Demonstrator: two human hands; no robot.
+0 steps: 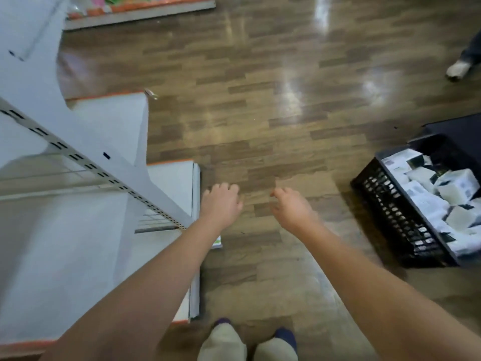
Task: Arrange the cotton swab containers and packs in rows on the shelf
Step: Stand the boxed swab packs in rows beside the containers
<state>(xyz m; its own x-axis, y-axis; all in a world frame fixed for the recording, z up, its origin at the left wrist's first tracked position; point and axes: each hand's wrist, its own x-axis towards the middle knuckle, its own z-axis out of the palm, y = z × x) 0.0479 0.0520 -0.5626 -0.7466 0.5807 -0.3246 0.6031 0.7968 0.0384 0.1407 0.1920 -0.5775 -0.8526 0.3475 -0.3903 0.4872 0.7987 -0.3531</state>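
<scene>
Hands empty: left hand and right hand loosely curled, nothing held. White packs best fetched from black slatted plastic crate, then rowed against front edge of white metal shelf.

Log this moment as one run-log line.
left hand: empty | right hand: empty | packs: in black crate, floor | shelf: bare

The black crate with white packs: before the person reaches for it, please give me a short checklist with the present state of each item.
1. Left hand free: ok, holds nothing.
2. Right hand free: ok, fingers loosely curled, empty.
3. Black crate stocked: ok, white packs lie in it in a jumble.
4. Floor between hands and crate clear: ok.
5. Shelf has room: ok, white boards show bare.
6. Which items are swab containers: cannot tell, too blurred.
</scene>
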